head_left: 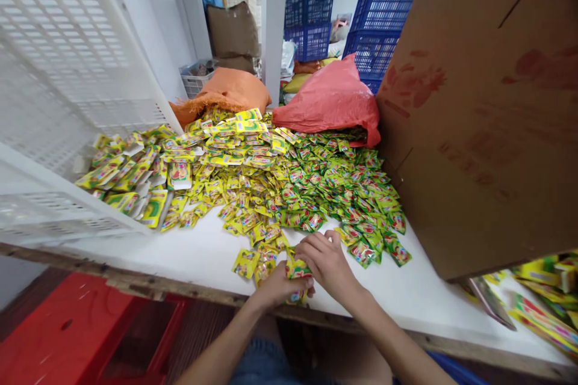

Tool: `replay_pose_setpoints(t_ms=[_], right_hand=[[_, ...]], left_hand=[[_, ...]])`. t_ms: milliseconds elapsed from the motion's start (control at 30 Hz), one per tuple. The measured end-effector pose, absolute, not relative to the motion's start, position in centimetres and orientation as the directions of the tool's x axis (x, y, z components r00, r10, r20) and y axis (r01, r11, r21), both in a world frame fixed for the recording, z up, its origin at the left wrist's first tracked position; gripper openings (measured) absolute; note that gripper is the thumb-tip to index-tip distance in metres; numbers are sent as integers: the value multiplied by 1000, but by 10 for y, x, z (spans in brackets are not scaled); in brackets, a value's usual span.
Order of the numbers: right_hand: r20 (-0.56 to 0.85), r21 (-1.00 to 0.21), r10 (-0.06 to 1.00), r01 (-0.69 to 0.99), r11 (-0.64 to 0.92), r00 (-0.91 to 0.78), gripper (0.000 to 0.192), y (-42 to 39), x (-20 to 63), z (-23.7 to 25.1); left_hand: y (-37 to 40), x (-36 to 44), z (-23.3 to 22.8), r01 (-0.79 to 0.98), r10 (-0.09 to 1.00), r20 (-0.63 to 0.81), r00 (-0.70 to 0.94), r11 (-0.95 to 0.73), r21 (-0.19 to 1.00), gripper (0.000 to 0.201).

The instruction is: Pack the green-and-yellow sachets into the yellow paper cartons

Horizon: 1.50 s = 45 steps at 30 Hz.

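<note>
At the table's near edge, the left hand point(277, 289) grips a small stack of yellow-green foil sachets point(298, 271); the right hand point(327, 261) rests narrow-fingered on top, with the loose sachet pile point(289, 186) just beyond.

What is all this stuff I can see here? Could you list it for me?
sachets: too many to count, yellow and green, heaped across the table
table: one, white, wooden front edge
stack of sachets: one, yellow, held at the table's front edge
orange sack: one, behind the heap, left
red bag: one, behind the heap, right
cardboard box: one, brown, tilted at right
white crate: one, tilted at left
blue crates: several, stacked at the back
red stool: one, below the table, left
left hand: grips the stack
right hand: rests on the stack's top
</note>
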State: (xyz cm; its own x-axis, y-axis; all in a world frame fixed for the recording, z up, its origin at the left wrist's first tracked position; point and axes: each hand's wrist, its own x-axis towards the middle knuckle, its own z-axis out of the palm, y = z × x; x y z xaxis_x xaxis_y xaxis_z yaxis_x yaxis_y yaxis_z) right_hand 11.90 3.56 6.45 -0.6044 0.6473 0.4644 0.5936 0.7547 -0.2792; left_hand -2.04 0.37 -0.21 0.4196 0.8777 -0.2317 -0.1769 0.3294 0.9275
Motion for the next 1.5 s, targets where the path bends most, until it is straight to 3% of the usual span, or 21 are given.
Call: replay_pose_setpoints(t_ms=[200,300,467,600,733,967,1133,1267,1433,1500], right_hand=[[487,-260,691,667,699,-534,12,30,120,61],[497,-308,722,680,665,-481,9,26,123,58],[419,-344,785,720,602,-456,10,22,130,57],[432,-419,770,652,632,-469,3,21,126,60],[474,-495,762,581,645,-441,8,19,115,60],[399,-395,785,683,614,-475,25,9,123,59],[410,-546,810,598,587,-420,12,6,122,61],[408,-654,866,570,498,-288,11,8,114,55],[361,-612,894,656,443,-267,5,13,124,46],[337,-558,888,693,457,-314,17,17,132,51]], left_hand=[[5,-18,-2,-196,880,-253,402,353,915,29],[5,-18,-2,-193,887,-229,401,327,925,28],[5,-19,2,-188,889,-150,432,251,949,27],[4,-21,4,-136,879,-150,453,234,963,24],[2,-23,1,-99,909,-168,380,221,970,23],[-1,-22,7,-82,926,-225,305,261,962,25],[0,-21,8,-94,922,-120,368,166,982,28],[0,-22,7,-76,938,-94,334,126,989,44],[1,-22,4,-74,910,-161,381,203,976,40],[2,-20,3,-96,893,-175,415,235,967,37]])
